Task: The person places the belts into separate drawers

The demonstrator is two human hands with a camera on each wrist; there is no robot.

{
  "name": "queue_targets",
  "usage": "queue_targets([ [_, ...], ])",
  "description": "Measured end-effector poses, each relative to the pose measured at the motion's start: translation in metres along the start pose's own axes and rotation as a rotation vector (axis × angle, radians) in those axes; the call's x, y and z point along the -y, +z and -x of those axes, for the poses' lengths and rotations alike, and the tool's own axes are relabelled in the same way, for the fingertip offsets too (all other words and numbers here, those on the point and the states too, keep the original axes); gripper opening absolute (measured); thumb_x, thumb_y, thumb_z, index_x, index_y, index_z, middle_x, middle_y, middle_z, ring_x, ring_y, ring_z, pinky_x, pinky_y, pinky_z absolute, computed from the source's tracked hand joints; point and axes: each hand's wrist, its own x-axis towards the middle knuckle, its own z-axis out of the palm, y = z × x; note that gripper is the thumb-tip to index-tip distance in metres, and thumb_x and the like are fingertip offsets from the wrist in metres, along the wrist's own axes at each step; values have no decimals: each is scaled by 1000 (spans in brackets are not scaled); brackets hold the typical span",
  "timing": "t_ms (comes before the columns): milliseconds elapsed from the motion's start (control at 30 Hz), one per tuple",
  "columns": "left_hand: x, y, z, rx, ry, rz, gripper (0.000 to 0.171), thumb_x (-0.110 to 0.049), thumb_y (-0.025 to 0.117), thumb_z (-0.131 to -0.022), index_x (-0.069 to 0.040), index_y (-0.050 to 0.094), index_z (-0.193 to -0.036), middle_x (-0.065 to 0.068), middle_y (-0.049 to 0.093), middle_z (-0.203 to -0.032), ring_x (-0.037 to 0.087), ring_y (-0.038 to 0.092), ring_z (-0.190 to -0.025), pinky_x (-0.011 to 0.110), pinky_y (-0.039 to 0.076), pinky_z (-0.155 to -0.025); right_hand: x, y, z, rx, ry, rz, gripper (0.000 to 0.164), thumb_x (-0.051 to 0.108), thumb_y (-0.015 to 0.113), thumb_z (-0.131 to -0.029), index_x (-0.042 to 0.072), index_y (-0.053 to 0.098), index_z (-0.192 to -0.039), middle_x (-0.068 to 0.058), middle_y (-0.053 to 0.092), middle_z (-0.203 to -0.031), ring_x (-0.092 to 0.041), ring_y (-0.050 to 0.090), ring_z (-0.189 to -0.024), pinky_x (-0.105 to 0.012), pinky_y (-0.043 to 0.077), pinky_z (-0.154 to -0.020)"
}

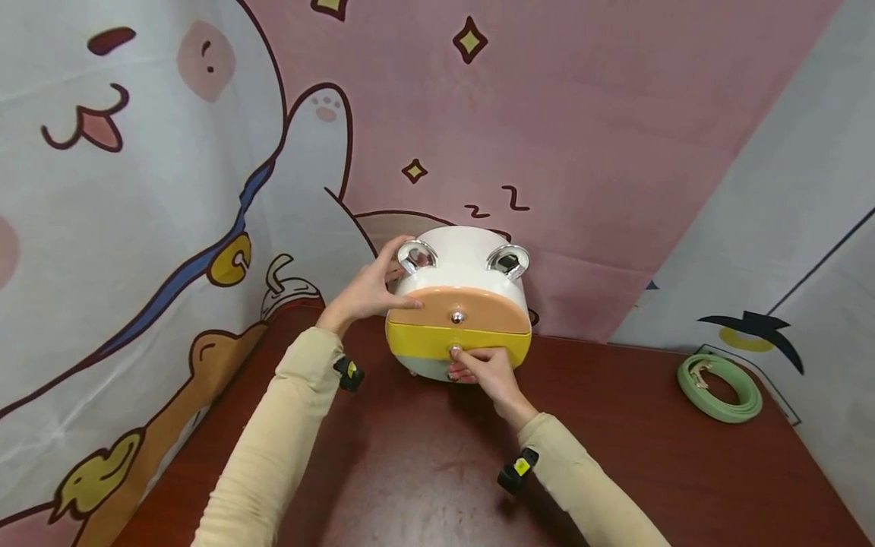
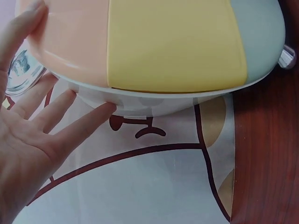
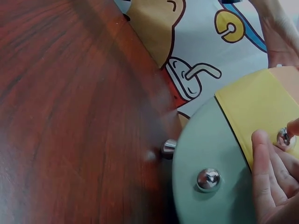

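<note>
A small rounded cabinet (image 1: 472,258) with a white body and two silver ear-like rings stands on the table. Its fronts are stacked: an orange drawer (image 1: 427,313), a yellow drawer (image 1: 420,340) and a pale green drawer (image 3: 205,140). My left hand (image 1: 369,289) holds the cabinet's upper left side, thumb on the orange front and fingertips against the white side wall. With thumb and index finger, my right hand (image 1: 494,372) pinches the silver knob (image 3: 283,138) of the yellow drawer. That yellow front stands slightly proud of the green one.
A coiled green strap (image 1: 721,410) lies on the right of the dark red wooden table (image 1: 403,471). Behind the cabinet hangs a cartoon-printed cloth (image 1: 581,152). A silver foot (image 3: 169,148) shows under the cabinet, and the green drawer has its own round knob (image 3: 208,179).
</note>
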Motion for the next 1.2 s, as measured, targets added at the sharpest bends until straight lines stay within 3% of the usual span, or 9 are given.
queue_targets([
  [200,-1,-2,2,-11,-1,-5,107,-15,88,-72,-29,19,-152,16,42,-144,39,43,-129,53,39,-100,0,3,0,-4,-6,-9,31,13,68,-92,-18,68,-97,-20,69,-76,-25,70,-66,-41,57,-68],
  [433,-2,-3,1,-7,4,-5,106,-15,87,-73,-31,19,-152,17,45,-142,37,45,-129,50,40,-100,0,2,-3,-7,6,-4,30,14,68,-91,-16,69,-95,-17,69,-74,-25,69,-65,-54,53,-75],
  [567,-3,-2,1,-2,-6,-5,107,-16,87,-73,-31,18,-153,17,46,-140,37,43,-130,50,40,-100,0,1,-3,-13,6,-10,31,15,68,-91,-16,69,-96,-19,70,-75,-25,69,-66,-55,52,-76],
  [733,0,-1,0,4,-15,0,106,-15,86,-74,-29,17,-153,18,45,-142,37,41,-131,51,38,-102,-1,-1,0,22,8,2,34,16,68,-93,-17,67,-100,-23,70,-80,-29,70,-71,-48,55,-74],
  [933,1,0,3,7,-31,15,106,-13,86,-74,-32,17,-152,15,44,-144,34,40,-133,47,34,-106,-10,-9,5,73,11,138,29,9,65,-93,-19,66,-98,-25,69,-83,-35,69,-75,-43,56,-70],
  [1200,1,0,2,21,-20,72,106,-11,84,-76,-31,14,-154,16,40,-147,35,35,-135,51,26,-109,-33,-13,9,20,49,212,24,11,70,-88,-12,70,-96,-15,70,-78,-24,69,-70,-31,56,-63],
])
